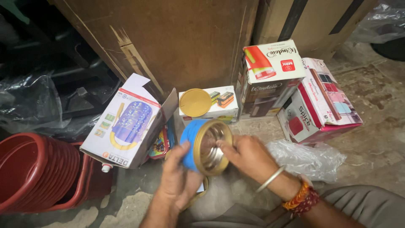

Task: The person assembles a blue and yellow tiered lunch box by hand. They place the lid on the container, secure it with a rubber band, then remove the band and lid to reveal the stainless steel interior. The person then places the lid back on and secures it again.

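My left hand (176, 182) holds a blue round container (190, 141) from below, tipped on its side with its gold rim and shiny steel inside facing me. My right hand (247, 155) grips the gold rim on its right side, fingertips at the container's mouth. A bangle and red and orange threads circle my right wrist. A round yellow lid (195, 102) lies on a small white box (221, 105) just behind the container.
An open white box with a purple container picture (126, 124) lies to the left. Red stacked tubs (36, 171) sit at far left. Two more product boxes (270, 76) (318, 101) stand right. A clear plastic bag (306, 158) lies beside my right hand. Large cardboard cartons (177, 38) stand behind.
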